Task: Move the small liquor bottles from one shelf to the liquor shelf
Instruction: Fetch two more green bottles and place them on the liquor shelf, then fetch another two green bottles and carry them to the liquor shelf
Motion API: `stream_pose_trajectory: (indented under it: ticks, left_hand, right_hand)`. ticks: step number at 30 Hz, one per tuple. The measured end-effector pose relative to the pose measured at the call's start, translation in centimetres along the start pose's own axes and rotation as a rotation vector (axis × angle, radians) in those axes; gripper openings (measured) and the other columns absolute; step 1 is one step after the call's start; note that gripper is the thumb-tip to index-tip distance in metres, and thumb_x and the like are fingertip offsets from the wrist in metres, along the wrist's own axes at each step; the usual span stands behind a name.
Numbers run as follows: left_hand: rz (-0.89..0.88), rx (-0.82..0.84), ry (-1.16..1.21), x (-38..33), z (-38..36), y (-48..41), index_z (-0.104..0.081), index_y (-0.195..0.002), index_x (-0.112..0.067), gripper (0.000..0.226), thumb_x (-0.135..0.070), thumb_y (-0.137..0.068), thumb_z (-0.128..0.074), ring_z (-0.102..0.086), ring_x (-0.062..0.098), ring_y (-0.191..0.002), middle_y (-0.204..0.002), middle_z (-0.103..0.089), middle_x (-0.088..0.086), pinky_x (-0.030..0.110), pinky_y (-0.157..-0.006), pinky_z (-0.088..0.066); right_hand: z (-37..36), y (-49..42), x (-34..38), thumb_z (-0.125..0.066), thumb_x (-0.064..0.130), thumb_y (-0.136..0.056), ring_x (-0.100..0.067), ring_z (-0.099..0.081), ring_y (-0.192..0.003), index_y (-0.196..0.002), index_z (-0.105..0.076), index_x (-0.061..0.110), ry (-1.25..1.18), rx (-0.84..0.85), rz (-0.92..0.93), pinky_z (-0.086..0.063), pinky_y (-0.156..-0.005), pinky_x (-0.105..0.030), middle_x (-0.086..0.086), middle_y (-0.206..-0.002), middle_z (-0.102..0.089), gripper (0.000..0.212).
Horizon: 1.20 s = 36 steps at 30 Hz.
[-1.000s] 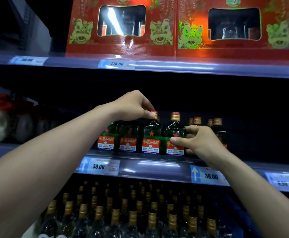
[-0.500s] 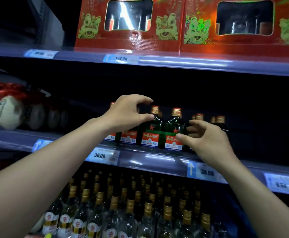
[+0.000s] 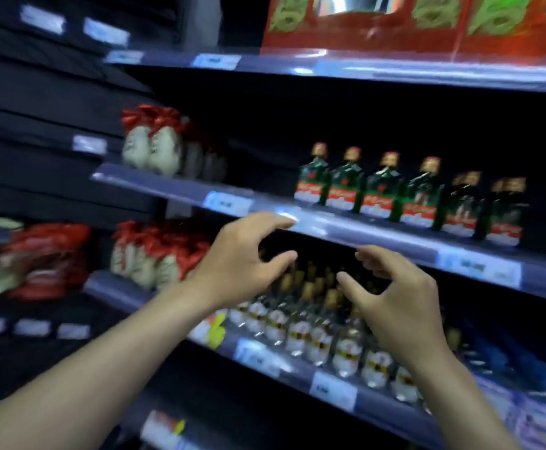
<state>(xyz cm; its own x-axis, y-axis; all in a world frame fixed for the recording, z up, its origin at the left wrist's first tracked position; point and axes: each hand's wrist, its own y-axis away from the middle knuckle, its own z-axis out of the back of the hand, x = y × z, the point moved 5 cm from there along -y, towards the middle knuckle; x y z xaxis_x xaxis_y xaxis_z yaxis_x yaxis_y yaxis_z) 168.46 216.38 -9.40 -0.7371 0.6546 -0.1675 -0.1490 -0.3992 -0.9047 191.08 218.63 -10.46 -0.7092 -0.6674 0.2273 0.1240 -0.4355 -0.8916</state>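
Several small green liquor bottles (image 3: pixel 382 190) with red labels and gold caps stand in a row on the middle shelf (image 3: pixel 346 227), at the right. My left hand (image 3: pixel 242 258) hangs below and left of them, in front of the shelf edge, fingers spread and empty. My right hand (image 3: pixel 391 293) is lower, in front of the shelf below, also spread with nothing in it. Neither hand touches a bottle. The picture is blurred by motion.
Clear bottles (image 3: pixel 317 332) with gold caps fill the shelf below. White jars with red cloth tops (image 3: pixel 158 147) stand at the left on two shelves. Red gift boxes (image 3: pixel 427 24) sit on the top shelf. Price tags (image 3: pixel 226 203) line the shelf edges.
Both hands have let go of the green bottles and dropped down and away from the shelf. The view has swung to the left, so the bottles now sit at the right.
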Motion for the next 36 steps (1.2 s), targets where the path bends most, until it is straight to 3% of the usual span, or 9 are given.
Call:
stream_pose_trajectory:
  ticks: [3,8,13,18,26,32,36]
  left_hand:
    - [0.207,0.117,-0.042,2.9,4.4,10.4,-0.071,-0.118,-0.006,0.041,-0.019,-0.082,-0.083,-0.067,0.02,-0.109,-0.117,-0.072,0.006,0.024,-0.099,-0.045]
    - [0.592,0.35,-0.157,7.7,13.5,28.1,-0.062,-0.135,-0.024,0.053,-0.046,-0.088,-0.071,-0.058,0.009,-0.122,-0.133,-0.062,-0.008,0.031,-0.104,-0.047]
    - [0.944,0.328,-0.315,8.7,25.8,44.5,-0.063,-0.133,-0.021,0.054,-0.046,-0.086,-0.072,-0.061,0.016,-0.119,-0.129,-0.067,-0.002,0.027,-0.1,-0.045]
    - [1.349,0.314,-0.445,5.0,37.6,62.1,-0.06,-0.136,-0.016,0.058,-0.045,-0.087,-0.071,-0.061,0.024,-0.119,-0.131,-0.065,0.005,0.033,-0.101,-0.046]
    - [1.912,0.077,-0.61,-7.1,55.5,83.5,-0.053,-0.144,-0.015,0.062,-0.045,-0.091,-0.068,-0.058,0.026,-0.122,-0.136,-0.062,0.007,0.035,-0.102,-0.046]
    - [2.246,-0.159,-0.724,-17.2,68.4,94.4,-0.051,-0.145,-0.017,0.064,-0.045,-0.091,-0.069,-0.059,0.025,-0.122,-0.136,-0.061,0.007,0.038,-0.102,-0.048]
    - [2.442,-0.339,-0.775,-24.0,74.3,98.9,-0.048,-0.147,-0.016,0.066,-0.045,-0.092,-0.067,-0.056,0.026,-0.126,-0.14,-0.058,0.008,0.038,-0.104,-0.047]
  right_hand:
    - [-6.4,5.9,6.5,-0.092,0.015,-0.072,-0.021,-0.073,-0.093,-0.11,-0.077,0.005,-0.106,0.145,-0.027,-0.051,-0.088,-0.027,-0.006,-0.103,-0.078,0.042]
    - [-17.9,17.0,19.2,-0.086,0.023,-0.079,-0.021,-0.07,-0.11,-0.12,-0.075,0.009,-0.258,0.536,-0.103,-0.041,-0.095,-0.02,-0.005,-0.118,-0.076,0.044]
    - [-27.1,28.2,32.7,-0.08,0.028,-0.083,-0.017,-0.067,-0.113,-0.128,-0.071,0.015,-0.352,0.893,-0.019,-0.038,-0.093,-0.014,0.0,-0.122,-0.074,0.048]
    - [-33.0,41.0,48.1,-0.079,0.023,-0.08,-0.028,-0.068,-0.108,-0.121,-0.072,0.009,-0.435,1.234,0.241,-0.049,-0.09,-0.031,-0.009,-0.116,-0.075,0.044]
    - [-33.4,61.0,73.9,-0.076,0.031,-0.085,-0.024,-0.061,-0.124,-0.141,-0.06,0.011,-0.573,1.691,0.747,-0.045,-0.104,-0.03,-0.007,-0.135,-0.067,0.061]
    - [-30.4,73.5,93.5,-0.07,0.045,-0.086,-0.025,-0.06,-0.125,-0.145,-0.056,0.017,-0.651,1.819,1.107,-0.05,-0.098,-0.034,-0.005,-0.139,-0.063,0.066]
    - [-26.9,79.8,104.7,-0.072,0.041,-0.089,-0.025,-0.057,-0.128,-0.147,-0.053,0.015,-0.684,1.909,1.384,-0.048,-0.102,-0.034,-0.007,-0.141,-0.062,0.066]
